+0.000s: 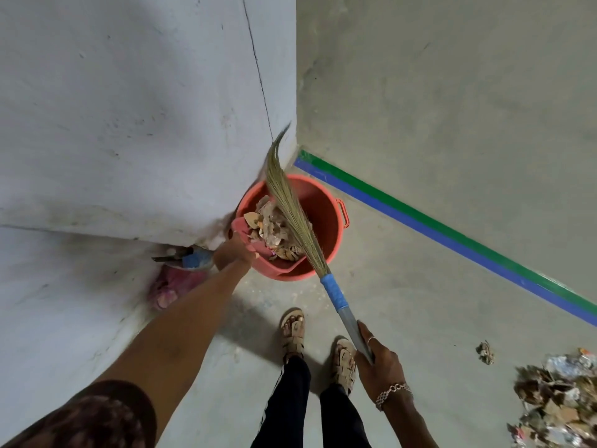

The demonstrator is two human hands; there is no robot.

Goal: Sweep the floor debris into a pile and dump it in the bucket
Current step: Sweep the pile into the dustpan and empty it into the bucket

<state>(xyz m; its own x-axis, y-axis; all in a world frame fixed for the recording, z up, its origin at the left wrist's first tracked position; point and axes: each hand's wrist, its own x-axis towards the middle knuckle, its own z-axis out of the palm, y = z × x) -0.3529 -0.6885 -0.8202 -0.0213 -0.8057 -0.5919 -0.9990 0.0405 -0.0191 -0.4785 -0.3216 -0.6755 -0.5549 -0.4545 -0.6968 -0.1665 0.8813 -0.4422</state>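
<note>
left hand (234,253) grips pink dustpan (241,228), tipped into orange bucket (326,205) | right hand (381,360) clasps broom (334,292) handle, bristles over dustpan's debris load (274,224) | bucket at wall (129,124) corner | debris pile (555,399) on floor, well apart at right

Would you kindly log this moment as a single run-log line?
step: dumping | left hand: grips dustpan over bucket | right hand: grips broom | floor pile: undumped
</note>
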